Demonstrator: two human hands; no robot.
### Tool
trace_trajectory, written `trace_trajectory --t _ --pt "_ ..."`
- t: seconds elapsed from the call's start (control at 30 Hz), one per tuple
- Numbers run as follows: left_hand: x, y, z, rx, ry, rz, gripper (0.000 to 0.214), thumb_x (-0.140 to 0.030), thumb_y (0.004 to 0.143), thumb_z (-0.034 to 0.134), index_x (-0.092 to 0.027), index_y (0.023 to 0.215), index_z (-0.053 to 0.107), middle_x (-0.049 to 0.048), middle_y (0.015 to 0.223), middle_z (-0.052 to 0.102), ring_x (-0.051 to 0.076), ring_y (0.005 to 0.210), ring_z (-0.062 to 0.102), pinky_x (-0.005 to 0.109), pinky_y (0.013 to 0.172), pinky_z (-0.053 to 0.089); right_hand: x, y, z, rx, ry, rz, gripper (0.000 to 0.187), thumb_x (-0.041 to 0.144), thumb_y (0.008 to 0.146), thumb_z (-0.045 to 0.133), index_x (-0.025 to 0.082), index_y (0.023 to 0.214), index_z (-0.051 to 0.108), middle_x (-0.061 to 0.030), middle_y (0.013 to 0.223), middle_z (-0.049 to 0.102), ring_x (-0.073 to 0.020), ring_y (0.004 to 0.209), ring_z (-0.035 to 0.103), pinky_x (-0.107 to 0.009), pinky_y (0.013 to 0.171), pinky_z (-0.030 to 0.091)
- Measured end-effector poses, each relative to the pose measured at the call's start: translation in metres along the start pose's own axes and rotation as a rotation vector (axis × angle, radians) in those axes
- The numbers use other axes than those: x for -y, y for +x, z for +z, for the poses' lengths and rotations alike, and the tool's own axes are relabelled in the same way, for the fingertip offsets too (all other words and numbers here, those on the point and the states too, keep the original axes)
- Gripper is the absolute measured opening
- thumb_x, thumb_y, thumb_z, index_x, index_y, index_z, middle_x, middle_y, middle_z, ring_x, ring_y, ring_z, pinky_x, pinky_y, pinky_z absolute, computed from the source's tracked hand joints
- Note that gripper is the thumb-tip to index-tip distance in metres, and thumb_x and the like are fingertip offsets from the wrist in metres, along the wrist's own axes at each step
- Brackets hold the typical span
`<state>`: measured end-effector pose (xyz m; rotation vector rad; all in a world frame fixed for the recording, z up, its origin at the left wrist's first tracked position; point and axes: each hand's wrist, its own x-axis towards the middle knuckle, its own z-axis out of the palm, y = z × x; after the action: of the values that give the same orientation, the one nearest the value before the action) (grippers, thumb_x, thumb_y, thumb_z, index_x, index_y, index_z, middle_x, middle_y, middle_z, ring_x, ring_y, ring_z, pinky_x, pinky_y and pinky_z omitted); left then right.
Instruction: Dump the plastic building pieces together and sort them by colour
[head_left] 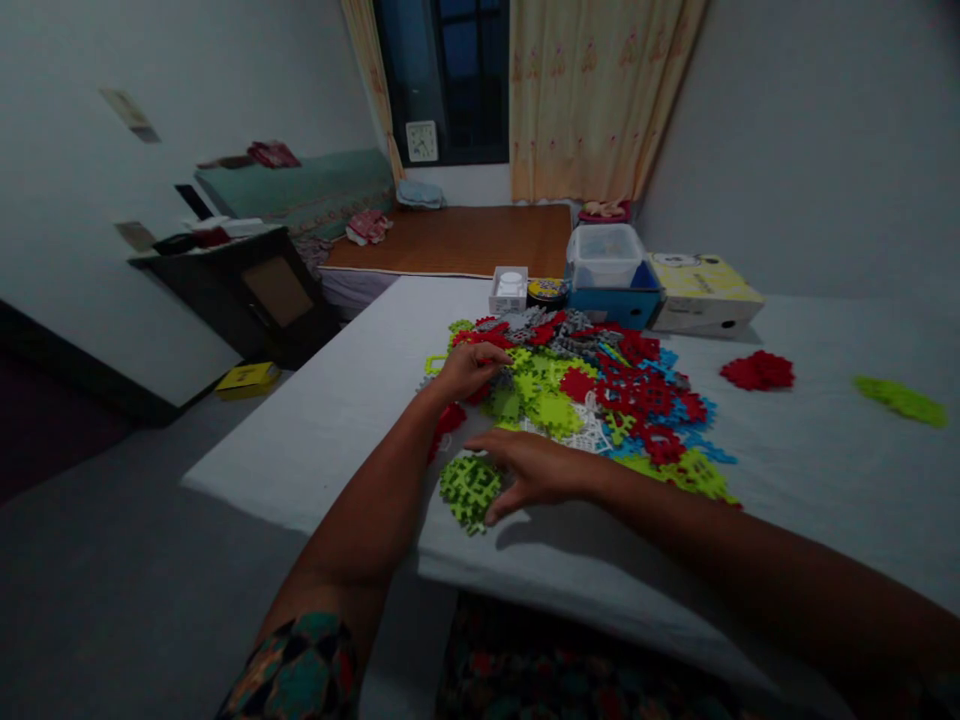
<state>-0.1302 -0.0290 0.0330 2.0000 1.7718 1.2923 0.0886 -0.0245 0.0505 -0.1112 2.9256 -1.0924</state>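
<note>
My left hand (471, 371) reaches over the left side of a pile of flat plastic interlocking pieces, by the lime-green pieces (536, 385). Its fingers are bent together, and what they hold, if anything, is hidden. Near the table's front edge sits a rounded green cluster of interlocking pieces (469, 492). My right hand (534, 468) is at the right of this cluster, thumb and fingers spread apart around its side. I cannot tell whether they touch it. Red pieces (637, 390), white pieces (591, 428) and grey pieces (574, 332) fill out the pile.
On the white-covered table (337, 400), a red stack (757, 370) and a lime-green row (900, 400) lie at the right. Behind the pile stand a small white box (509, 290), a round tin (547, 292), a blue bin (615, 305) with a clear container (606, 255), and a yellow-white carton (705, 292).
</note>
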Motion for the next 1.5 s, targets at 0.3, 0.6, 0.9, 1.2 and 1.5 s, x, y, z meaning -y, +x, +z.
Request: trace_trajectory --t 0.3,0.6,0.9,1.2,1.5 --pt "-0.002 -0.001 0.002 0.034 0.005 0.005 0.021 -0.015 0.082 0.058 -0.017 0.093 0.075 0.0070 0.096 0.075 0.019 0.092 0.070 0.033 0.088 0.053 0.020 0.001 0.033 0.049 -0.203 -0.122 0.076 0.039 0.075 0.079 0.017 0.139 0.046 -0.0174 0.124 0.056 -0.0312 0.111 0.056 -0.040 0.090 0.047" --pt "0.001 0.003 -0.014 -0.068 -0.133 -0.088 0.019 -0.025 0.078 0.063 -0.017 0.090 0.076 0.0062 0.093 0.076 0.019 0.088 0.069 0.031 0.084 0.053 0.047 -0.007 0.044 0.161 -0.217 -0.379 0.065 0.034 0.086 0.067 0.014 0.142 0.041 -0.0183 0.126 0.055 -0.0269 0.111 0.054 -0.034 0.091 0.044" --pt "0.003 0.016 -0.021 0.059 -0.126 -0.152 0.023 -0.031 0.078 0.064 -0.015 0.090 0.075 0.0058 0.085 0.075 0.018 0.078 0.067 0.029 0.074 0.052 0.056 -0.019 0.063 0.198 -0.185 -0.544 0.046 0.022 0.093 0.053 0.015 0.138 0.047 -0.0130 0.143 0.050 -0.0232 0.119 0.053 -0.028 0.094 0.044" --pt "-0.039 -0.011 -0.006 0.456 0.543 0.093 0.041 -0.030 0.072 0.080 -0.022 0.111 0.069 0.0091 0.116 0.063 0.026 0.111 0.054 0.038 0.096 0.044 0.033 -0.052 -0.004 0.055 0.000 -0.204 0.030 0.017 0.091 0.053 0.016 0.118 0.067 -0.0095 0.112 0.072 -0.0176 0.102 0.066 -0.028 0.091 0.047" --pt "-0.077 -0.048 -0.068 0.351 0.094 -0.213 0.018 -0.034 0.085 0.066 -0.022 0.096 0.074 0.0032 0.093 0.073 0.017 0.083 0.066 0.026 0.077 0.051 0.014 -0.082 0.004 -0.107 0.195 -0.133 0.026 0.016 0.089 0.052 0.016 0.108 0.072 -0.0083 0.101 0.074 -0.0161 0.091 0.069 -0.025 0.082 0.050"
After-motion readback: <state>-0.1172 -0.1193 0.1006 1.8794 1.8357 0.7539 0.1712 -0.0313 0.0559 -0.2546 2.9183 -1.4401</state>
